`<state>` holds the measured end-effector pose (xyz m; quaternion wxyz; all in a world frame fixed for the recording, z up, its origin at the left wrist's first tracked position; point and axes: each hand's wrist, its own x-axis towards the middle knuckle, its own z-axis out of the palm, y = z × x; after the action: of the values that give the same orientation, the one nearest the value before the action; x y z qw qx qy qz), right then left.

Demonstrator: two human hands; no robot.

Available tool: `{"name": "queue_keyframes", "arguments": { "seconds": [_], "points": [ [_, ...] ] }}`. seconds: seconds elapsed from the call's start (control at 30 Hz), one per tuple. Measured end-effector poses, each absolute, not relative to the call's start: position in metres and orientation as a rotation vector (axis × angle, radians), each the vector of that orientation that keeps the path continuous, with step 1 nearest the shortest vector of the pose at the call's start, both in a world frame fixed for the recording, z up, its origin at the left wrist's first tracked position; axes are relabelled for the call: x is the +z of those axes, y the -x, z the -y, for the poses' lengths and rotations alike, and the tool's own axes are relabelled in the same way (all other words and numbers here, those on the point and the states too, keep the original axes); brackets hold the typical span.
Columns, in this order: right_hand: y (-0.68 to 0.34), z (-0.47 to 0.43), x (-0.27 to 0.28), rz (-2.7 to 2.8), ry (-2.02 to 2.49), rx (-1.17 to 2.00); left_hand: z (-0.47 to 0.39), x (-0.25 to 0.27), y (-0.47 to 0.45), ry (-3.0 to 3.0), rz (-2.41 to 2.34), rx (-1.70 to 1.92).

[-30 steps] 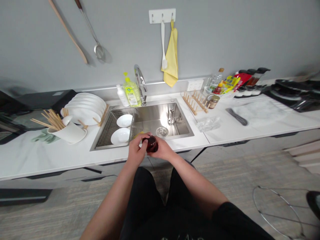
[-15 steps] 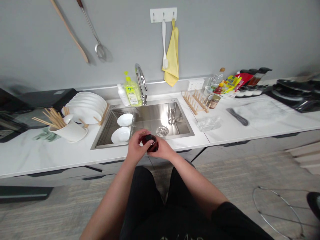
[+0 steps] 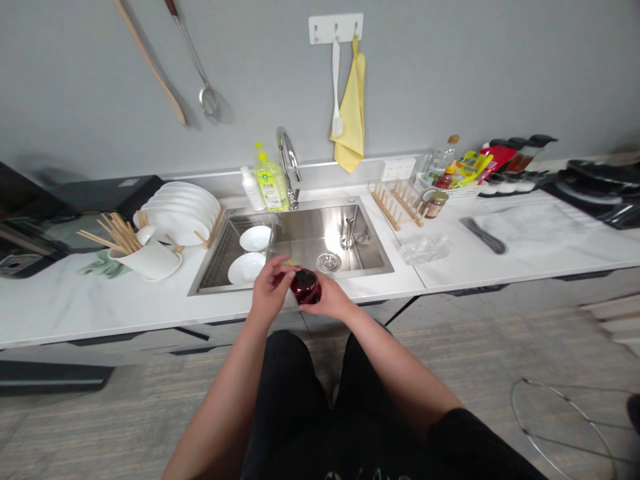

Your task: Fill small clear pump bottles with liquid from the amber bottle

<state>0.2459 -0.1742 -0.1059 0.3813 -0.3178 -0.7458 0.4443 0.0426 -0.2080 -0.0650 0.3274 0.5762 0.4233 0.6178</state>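
Above the counter's front edge, my right hand (image 3: pixel 330 297) wraps round a small dark red jar (image 3: pixel 307 288) with a dark top. My left hand (image 3: pixel 270 287) is at the jar's left side, fingers curled and thumb near the dark top. A small yellow-green bit (image 3: pixel 291 262) shows by the left fingertips; what it is, I cannot make out. Just beyond the hands is the steel sink (image 3: pixel 300 230). Two white bowls (image 3: pixel 247 268) sit in the wire basket on its left side.
White plates (image 3: pixel 177 213) stand in a rack at left, beside a utensil holder (image 3: pixel 157 261) with chopsticks. Soap bottles (image 3: pixel 270 183) and a faucet (image 3: pixel 287 160) are behind the sink. Rightward are a wooden rack (image 3: pixel 397 203), a glass jar (image 3: pixel 435 203) and clear plastic (image 3: pixel 425 248).
My left hand has shifted back from the jar's top to its left side, showing more of the jar. My right hand still holds it. The view has turned slightly left.
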Motion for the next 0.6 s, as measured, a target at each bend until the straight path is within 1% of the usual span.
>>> {"name": "queue_keyframes", "arguments": {
  "seconds": [0.2, 0.4, 0.5, 0.6],
  "points": [
    [-0.245, 0.177, -0.096, 1.923, 0.787, 1.112, 0.211, -0.070, -0.051, -1.603, -1.301, 1.612],
    [-0.245, 0.175, -0.096, 1.923, 0.783, 1.131, 0.207, -0.074, -0.053, -1.538, -1.233, 1.552],
    [-0.253, 0.177, -0.104, 1.877, 0.799, 1.161, 0.210, -0.077, -0.039, -1.610, -1.181, 1.580],
    [-0.285, 0.181, -0.115, 1.802, 0.920, 1.053, 0.214, -0.086, -0.010, -1.645, -1.296, 1.643]
  ]
}}
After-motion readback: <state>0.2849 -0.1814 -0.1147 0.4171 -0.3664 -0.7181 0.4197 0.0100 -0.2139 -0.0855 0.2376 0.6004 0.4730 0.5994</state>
